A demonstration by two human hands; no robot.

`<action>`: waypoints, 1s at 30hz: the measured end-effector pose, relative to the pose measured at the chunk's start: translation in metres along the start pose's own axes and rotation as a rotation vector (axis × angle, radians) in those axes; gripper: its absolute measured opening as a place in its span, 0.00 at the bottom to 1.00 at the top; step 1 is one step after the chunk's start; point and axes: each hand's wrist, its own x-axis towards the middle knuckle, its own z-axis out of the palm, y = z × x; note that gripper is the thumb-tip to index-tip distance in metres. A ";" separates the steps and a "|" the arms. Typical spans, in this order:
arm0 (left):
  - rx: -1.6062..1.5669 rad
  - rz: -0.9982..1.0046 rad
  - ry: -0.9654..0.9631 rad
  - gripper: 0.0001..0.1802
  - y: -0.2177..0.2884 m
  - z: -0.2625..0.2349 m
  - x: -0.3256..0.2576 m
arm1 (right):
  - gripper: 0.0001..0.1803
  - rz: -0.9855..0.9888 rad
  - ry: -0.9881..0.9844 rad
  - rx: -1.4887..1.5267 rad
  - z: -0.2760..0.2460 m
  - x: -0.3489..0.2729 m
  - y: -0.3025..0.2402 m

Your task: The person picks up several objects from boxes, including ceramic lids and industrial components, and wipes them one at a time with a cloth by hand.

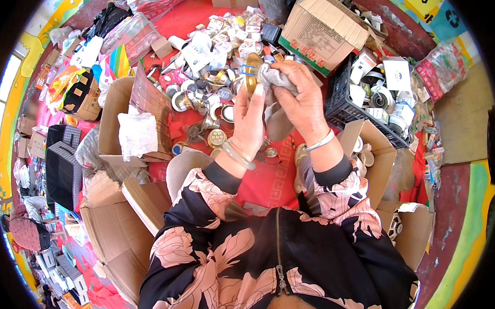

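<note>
Gripping a round brass fitting (251, 72), half hidden, in left hand (249, 122); right hand (302, 95) fingers clenched on grey cloth (272, 77). Black crate (341, 105) at right, cardboard box (322, 26) above.

Both hands meet at the middle: the left hand (248, 124) holds a round metal fitting (250, 72), the right hand (302, 101) presses a cloth (272, 77) against it. A heap of fittings (209, 74) lies beyond, a crate (341, 105) right, open cartons (119, 224) near left.
</note>
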 end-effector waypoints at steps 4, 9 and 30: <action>-0.333 -0.212 -0.073 0.21 0.025 -0.004 0.016 | 0.22 -0.115 -0.216 0.008 -0.028 0.007 0.004; -0.454 -0.584 -0.134 0.21 0.029 -0.020 0.023 | 0.23 -0.246 -0.419 0.024 -0.037 0.011 -0.005; -0.451 -0.418 0.115 0.21 0.007 -0.007 0.018 | 0.15 0.074 0.028 -0.203 -0.001 0.000 0.017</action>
